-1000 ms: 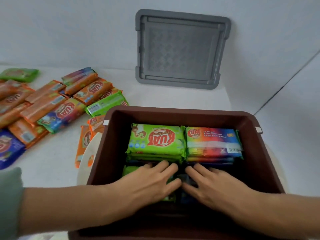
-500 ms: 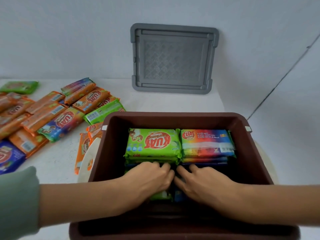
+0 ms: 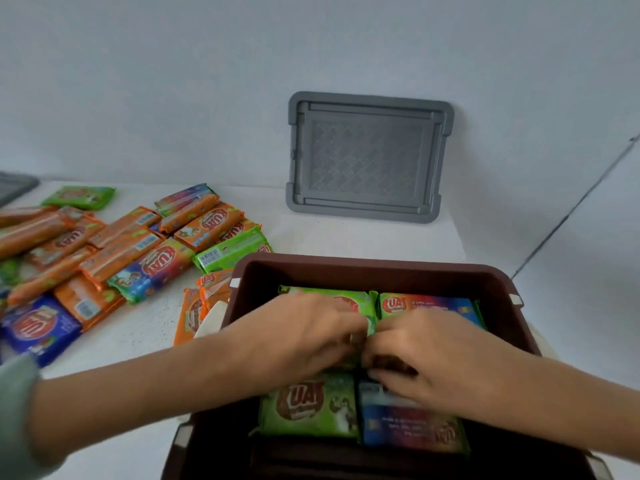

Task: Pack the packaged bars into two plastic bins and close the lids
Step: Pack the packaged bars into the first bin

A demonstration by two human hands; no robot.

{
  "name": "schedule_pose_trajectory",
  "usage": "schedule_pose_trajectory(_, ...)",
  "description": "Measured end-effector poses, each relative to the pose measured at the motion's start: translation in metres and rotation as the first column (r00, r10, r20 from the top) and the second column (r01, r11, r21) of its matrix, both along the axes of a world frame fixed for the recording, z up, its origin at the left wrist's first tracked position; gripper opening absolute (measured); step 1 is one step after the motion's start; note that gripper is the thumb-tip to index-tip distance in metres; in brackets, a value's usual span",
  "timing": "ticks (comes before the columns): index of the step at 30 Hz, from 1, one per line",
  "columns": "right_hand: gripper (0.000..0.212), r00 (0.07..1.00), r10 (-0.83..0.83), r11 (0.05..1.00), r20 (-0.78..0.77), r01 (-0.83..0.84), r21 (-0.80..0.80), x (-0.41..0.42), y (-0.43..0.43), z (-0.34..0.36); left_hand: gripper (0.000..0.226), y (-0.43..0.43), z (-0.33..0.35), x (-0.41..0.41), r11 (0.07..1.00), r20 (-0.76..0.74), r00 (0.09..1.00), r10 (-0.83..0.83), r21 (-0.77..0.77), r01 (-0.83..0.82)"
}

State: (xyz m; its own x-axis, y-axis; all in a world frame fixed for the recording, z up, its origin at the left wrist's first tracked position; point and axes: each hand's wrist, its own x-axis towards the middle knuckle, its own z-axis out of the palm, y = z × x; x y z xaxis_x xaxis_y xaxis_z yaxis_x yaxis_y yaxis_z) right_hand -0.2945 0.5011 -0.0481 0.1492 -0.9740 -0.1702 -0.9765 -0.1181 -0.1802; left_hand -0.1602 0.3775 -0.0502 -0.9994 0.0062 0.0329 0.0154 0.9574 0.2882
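At the far left edge of the frame a grey corner pokes in; I can't tell what it is. Right of it, across the left of the white table, lies a loose heap of packaged bars, mostly orange, with a green one at the back and a blue one at the front. A pale green sleeve shows at lower left.

The left hand reaches into the brown bin at lower centre, fingers curled down at the middle of the bin where the packs meet. The picture is blurred there, so I can't tell whether it grips anything. Under it, toward the bottom of the frame, lies a green pack, and another green pack lies in the upper row.

The right hand meets the left at that same seam, fingers curled, and its grip is equally unclear. Below it lies a blue pack, above it a rainbow-coloured pack.

Above the bin, right of centre, a grey lid leans upright against the wall.
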Motion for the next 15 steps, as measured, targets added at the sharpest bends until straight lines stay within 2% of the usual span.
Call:
schedule_pose_trajectory(3, 0.021, 0.992, -0.067, 0.985, 0.109, 0.083, -0.151, 0.000, -0.024, 0.037, 0.010, -0.030, 0.028, 0.007, 0.986, -0.186, 0.973, 0.138, 0.118, -0.117)
schedule_pose_trajectory(5, 0.019, 0.988, -0.030, 0.963, 0.154, 0.070, -0.262, 0.000, -0.049, 0.051, 0.006, -0.052, 0.045, 0.011, 0.959, -0.243, 0.933, 0.266, 0.166, -0.230)
schedule_pose_trajectory(8, 0.018, 0.979, 0.027, 0.948, 0.203, 0.040, -0.315, 0.007, -0.101, 0.060, 0.008, -0.094, 0.058, 0.023, 0.904, -0.299, 0.853, 0.428, 0.160, -0.397)
schedule_pose_trajectory(12, 0.028, 0.971, 0.135, 0.936, 0.196, -0.060, -0.347, 0.024, -0.183, 0.051, 0.024, -0.165, 0.047, 0.048, 0.763, -0.197, 0.741, 0.642, 0.064, -0.644)
schedule_pose_trajectory(15, 0.039, 0.956, 0.206, 0.937, 0.209, -0.131, -0.325, 0.043, -0.245, 0.032, 0.043, -0.212, 0.018, 0.069, 0.599, 0.011, 0.599, 0.800, -0.031, -0.800)
